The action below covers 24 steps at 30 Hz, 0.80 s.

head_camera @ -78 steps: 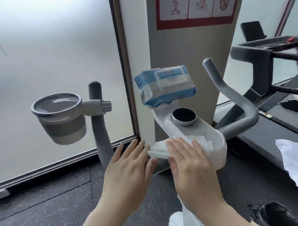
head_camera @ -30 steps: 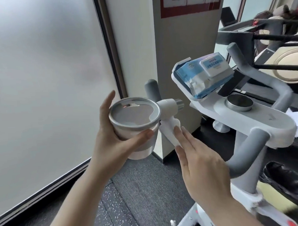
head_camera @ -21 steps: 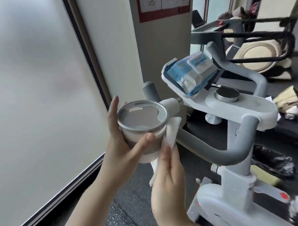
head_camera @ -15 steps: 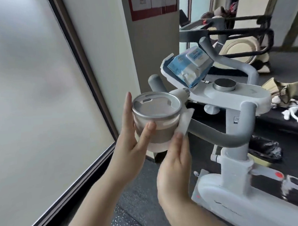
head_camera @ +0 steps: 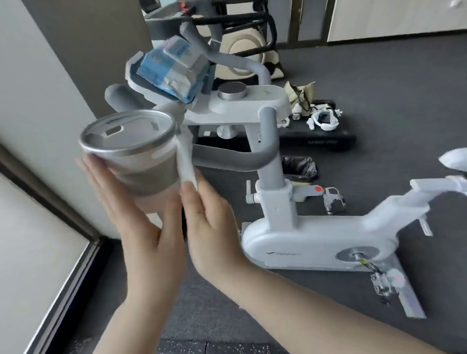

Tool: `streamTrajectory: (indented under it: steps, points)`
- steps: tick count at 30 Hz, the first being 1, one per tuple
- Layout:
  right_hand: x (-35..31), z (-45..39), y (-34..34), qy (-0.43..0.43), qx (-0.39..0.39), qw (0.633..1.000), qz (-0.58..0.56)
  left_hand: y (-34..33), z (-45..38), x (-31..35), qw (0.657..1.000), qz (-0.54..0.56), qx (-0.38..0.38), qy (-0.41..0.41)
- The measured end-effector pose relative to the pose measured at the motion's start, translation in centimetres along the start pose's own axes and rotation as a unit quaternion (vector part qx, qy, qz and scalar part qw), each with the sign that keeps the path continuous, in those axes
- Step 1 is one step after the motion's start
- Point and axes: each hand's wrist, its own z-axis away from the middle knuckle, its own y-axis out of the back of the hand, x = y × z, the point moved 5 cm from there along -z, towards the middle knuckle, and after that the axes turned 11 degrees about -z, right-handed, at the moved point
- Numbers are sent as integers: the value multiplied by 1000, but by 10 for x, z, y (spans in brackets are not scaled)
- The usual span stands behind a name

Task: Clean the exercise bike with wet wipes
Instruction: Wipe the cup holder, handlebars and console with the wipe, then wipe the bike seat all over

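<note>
The white exercise bike [head_camera: 310, 243] stands on dark floor, its grey handlebar [head_camera: 226, 158] curving in front of me. A grey cup holder [head_camera: 135, 157] with a metal rim hangs off the handlebar's left end. My left hand [head_camera: 146, 234] cradles the holder from the left and below with straight fingers. My right hand [head_camera: 213, 231] presses a white wet wipe [head_camera: 185, 163] against the holder's right side with flat fingers. A blue pack of wipes [head_camera: 171, 69] leans on the bike's console tray.
A beige pillar [head_camera: 48, 78] and a frosted window [head_camera: 21, 253] close off the left. Behind the bike lie a black treadmill deck [head_camera: 319, 141] with white items [head_camera: 323, 118] on it, a black bag [head_camera: 298, 166] and another machine [head_camera: 242, 42].
Both hands left the console for the cup holder. My left hand went from gripping the holder to cradling it flat. The wipe has slid along its right side, and my view swung right.
</note>
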Motion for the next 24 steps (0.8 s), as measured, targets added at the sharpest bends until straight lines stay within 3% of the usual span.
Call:
streamTrajectory:
  steps: [5,10,17,24]
  points:
    - [2,6,39,-27,-54,997,51,-26,31,21,999,8,-31,-18]
    - [6,18,114,-51,-27,992,112,-79,62,58,981,25,-164,-98]
    - [2,64,317,-152,116,953,235,-182,117,113,913,54,-401,-44]
    - [-33,116,510,-208,156,904,340,-269,176,214,882,9,-457,-114]
